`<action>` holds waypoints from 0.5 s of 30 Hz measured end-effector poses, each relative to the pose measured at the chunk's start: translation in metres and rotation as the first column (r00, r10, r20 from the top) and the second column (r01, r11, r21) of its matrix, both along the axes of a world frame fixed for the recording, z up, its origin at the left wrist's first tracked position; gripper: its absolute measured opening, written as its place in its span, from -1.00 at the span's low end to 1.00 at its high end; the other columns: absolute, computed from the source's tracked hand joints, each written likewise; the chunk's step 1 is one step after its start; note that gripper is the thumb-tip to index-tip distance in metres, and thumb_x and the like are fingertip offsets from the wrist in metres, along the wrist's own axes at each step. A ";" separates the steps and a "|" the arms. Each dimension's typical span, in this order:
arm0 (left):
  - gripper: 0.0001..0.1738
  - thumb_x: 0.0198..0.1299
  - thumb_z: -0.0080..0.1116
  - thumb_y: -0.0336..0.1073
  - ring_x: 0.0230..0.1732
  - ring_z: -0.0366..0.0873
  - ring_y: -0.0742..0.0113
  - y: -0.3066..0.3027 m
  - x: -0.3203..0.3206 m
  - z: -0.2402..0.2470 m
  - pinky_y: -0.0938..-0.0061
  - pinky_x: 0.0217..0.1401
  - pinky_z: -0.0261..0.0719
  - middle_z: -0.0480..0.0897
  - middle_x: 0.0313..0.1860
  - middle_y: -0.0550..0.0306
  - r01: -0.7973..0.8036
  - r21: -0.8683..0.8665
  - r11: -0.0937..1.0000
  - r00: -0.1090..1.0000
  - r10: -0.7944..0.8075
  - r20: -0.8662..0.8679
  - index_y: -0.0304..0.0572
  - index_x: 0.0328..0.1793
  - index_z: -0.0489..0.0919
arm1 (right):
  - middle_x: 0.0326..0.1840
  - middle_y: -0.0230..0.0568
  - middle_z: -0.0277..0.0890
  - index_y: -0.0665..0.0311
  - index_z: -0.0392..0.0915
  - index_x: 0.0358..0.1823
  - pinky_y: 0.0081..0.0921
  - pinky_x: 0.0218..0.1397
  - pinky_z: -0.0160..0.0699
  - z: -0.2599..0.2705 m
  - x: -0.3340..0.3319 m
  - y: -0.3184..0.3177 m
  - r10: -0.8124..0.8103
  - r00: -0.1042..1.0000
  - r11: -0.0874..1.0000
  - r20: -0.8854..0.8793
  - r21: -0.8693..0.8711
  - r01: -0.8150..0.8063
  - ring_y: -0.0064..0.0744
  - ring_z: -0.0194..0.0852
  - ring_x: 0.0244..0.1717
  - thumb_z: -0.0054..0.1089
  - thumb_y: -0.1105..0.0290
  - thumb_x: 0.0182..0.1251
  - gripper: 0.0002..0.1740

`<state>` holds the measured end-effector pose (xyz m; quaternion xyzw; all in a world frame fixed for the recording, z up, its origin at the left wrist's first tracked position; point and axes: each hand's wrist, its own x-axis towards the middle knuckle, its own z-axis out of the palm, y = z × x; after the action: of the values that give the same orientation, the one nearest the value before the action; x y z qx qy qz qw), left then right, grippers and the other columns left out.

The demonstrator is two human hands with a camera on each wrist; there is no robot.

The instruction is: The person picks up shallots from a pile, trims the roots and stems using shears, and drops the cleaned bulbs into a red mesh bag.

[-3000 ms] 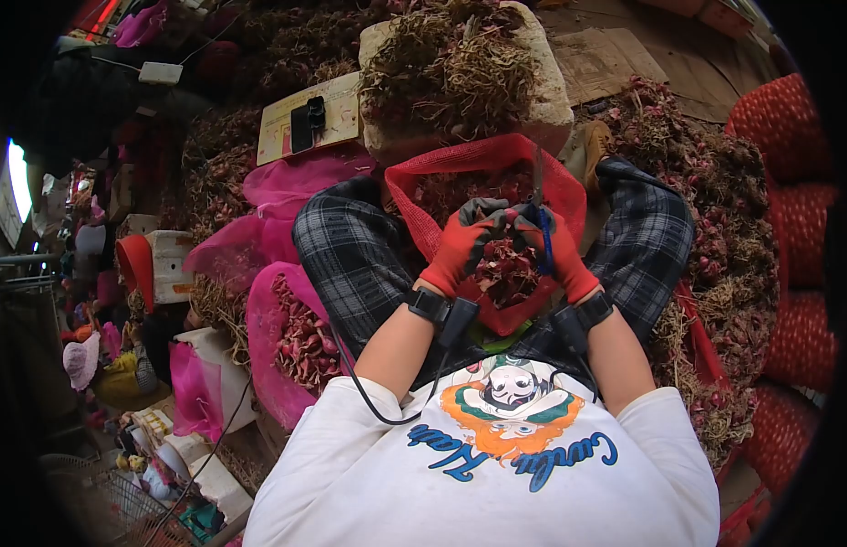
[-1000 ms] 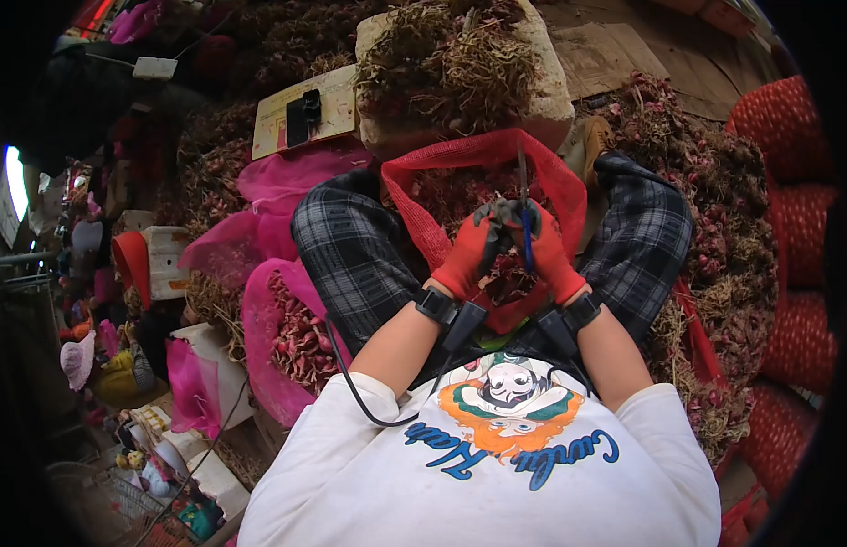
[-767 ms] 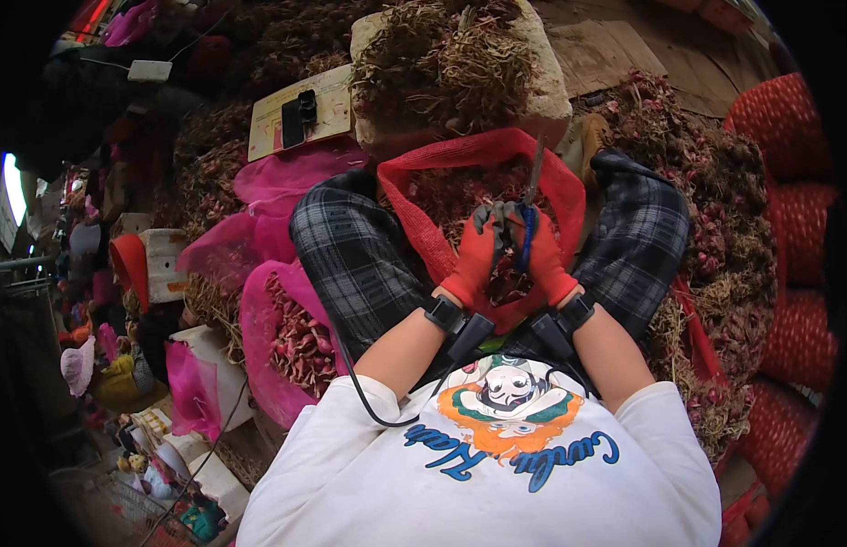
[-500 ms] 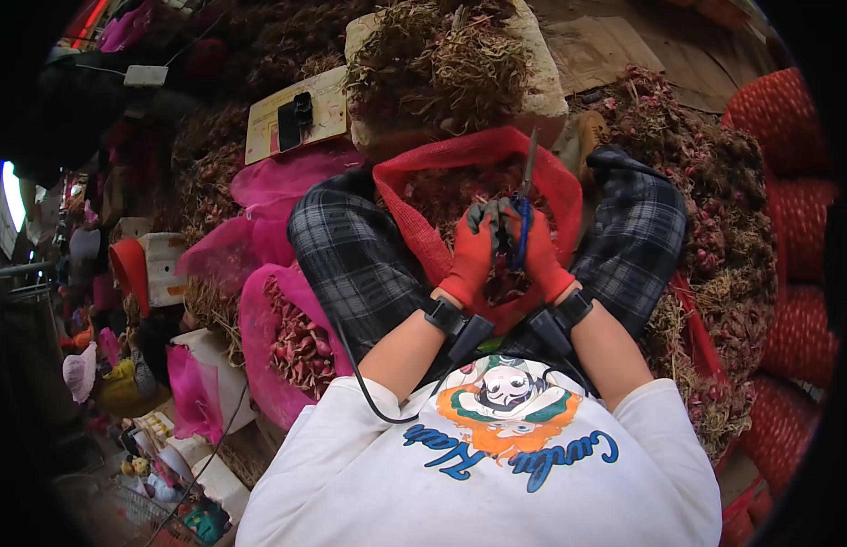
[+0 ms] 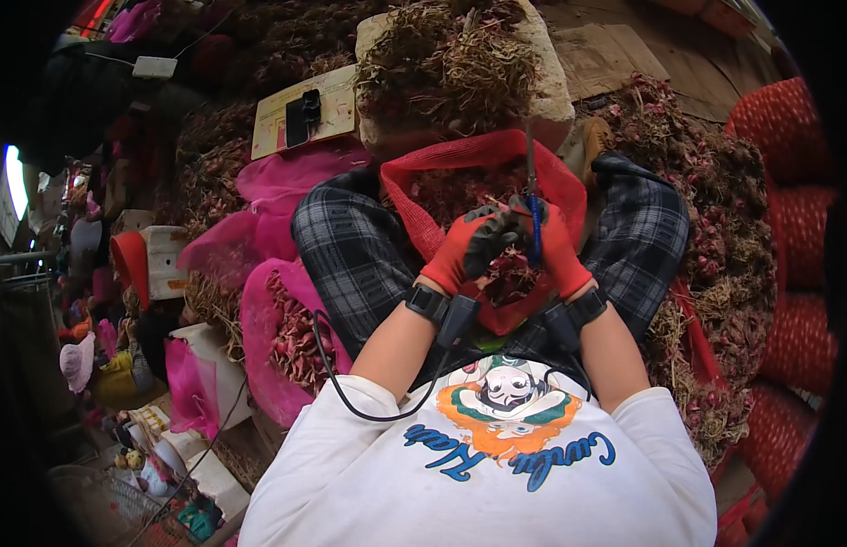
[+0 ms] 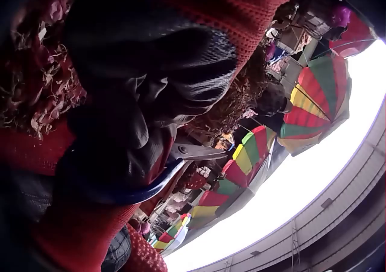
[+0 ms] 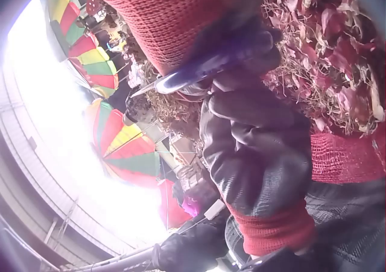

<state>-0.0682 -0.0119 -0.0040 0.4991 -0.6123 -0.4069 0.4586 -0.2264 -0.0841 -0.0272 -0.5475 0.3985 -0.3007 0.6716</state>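
In the head view, the left hand (image 5: 464,246), in a red glove with dark fingers, is curled above a red mesh bag (image 5: 421,223) between the knees. Its fingertips meet those of the gloved right hand (image 5: 557,248); whether anything lies between them is hidden. The right hand grips scissors (image 5: 535,223) by the blue handle, blades pointing away from the body. Reddish shallots and loose skins (image 5: 510,273) fill the bag below. From the left wrist, the scissors (image 6: 199,152) show beside the right hand's dark fingers; from the right wrist, the left hand (image 7: 259,145) looks tightly bent.
A foam box (image 5: 553,100) topped with dried shallot bunches stands beyond the bag. Pink mesh bags (image 5: 259,356) lie at the left, near a phone (image 5: 297,123) on a board. Shallot heaps (image 5: 715,210) and full red sacks (image 5: 788,219) line the right side.
Compared with half a second ago, the left hand has shifted left and turned more knuckles-up, and the right hand has moved slightly right. The scissors have swung a little, still in the right hand.
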 end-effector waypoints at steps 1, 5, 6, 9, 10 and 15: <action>-0.88 0.26 0.10 -0.37 -0.29 0.51 0.49 0.000 -0.001 -0.004 0.61 -0.23 0.50 0.55 -0.26 0.23 -0.015 0.130 0.991 0.978 0.042 -0.203 -0.21 -0.11 0.54 | -0.23 -0.25 0.62 0.34 0.58 -0.15 -0.51 -0.16 0.49 -0.002 -0.002 -0.001 0.013 0.999 1.000 -0.031 -0.012 -0.013 -0.51 0.54 -0.27 0.23 0.38 0.20 -0.77; -0.87 0.27 0.09 -0.37 -0.27 0.52 0.49 0.002 0.000 -0.008 0.62 -0.21 0.51 0.56 -0.23 0.23 0.096 0.412 0.906 0.779 0.189 -0.598 -0.23 -0.11 0.54 | -0.26 -0.22 0.61 0.35 0.57 -0.18 -0.50 -0.13 0.49 0.014 0.001 0.003 0.038 0.997 0.989 -0.064 -0.141 -0.046 -0.50 0.53 -0.24 0.25 0.38 0.17 -0.77; -0.89 0.27 0.06 -0.42 -0.25 0.49 0.50 0.003 0.001 -0.006 0.62 -0.22 0.49 0.53 -0.20 0.25 0.127 0.429 0.895 0.762 0.189 -0.620 -0.22 -0.10 0.54 | -0.26 -0.21 0.60 0.35 0.57 -0.18 -0.49 -0.13 0.48 0.018 0.001 0.004 0.049 0.998 0.989 -0.037 -0.136 -0.053 -0.50 0.53 -0.24 0.25 0.38 0.17 -0.77; -0.83 0.23 0.09 -0.44 -0.20 0.51 0.47 -0.004 0.002 0.009 0.59 -0.16 0.50 0.54 -0.14 0.22 0.274 0.538 0.798 0.440 0.393 -0.807 -0.24 -0.06 0.54 | -0.28 -0.22 0.60 0.36 0.55 -0.17 -0.48 -0.13 0.48 0.031 0.003 0.008 0.053 0.998 0.995 0.045 -0.083 -0.049 -0.47 0.54 -0.24 0.26 0.37 0.17 -0.75; -0.82 0.22 0.10 -0.44 -0.19 0.51 0.45 -0.004 0.004 0.011 0.57 -0.15 0.51 0.54 -0.13 0.21 0.140 0.408 0.902 0.733 0.183 -0.655 -0.23 -0.05 0.54 | -0.28 -0.22 0.60 0.36 0.54 -0.17 -0.48 -0.13 0.48 0.035 0.003 0.009 0.051 0.996 0.997 0.073 -0.061 -0.047 -0.46 0.54 -0.24 0.26 0.37 0.17 -0.74; -0.73 0.14 0.18 -0.41 -0.15 0.51 0.36 -0.004 0.010 0.009 0.46 -0.10 0.51 0.54 -0.15 0.17 0.128 0.017 0.992 0.990 -0.126 -0.066 -0.19 -0.01 0.56 | -0.30 -0.16 0.58 0.35 0.52 -0.17 -0.44 -0.15 0.48 0.039 -0.002 0.005 0.140 0.983 0.958 -0.122 -0.235 -0.166 -0.34 0.57 -0.24 0.27 0.38 0.14 -0.73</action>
<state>-0.0579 -0.0156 0.0055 0.4505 -0.6232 -0.4578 0.4461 -0.2286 -0.0789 0.0115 -0.6700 0.3493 -0.2656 0.5988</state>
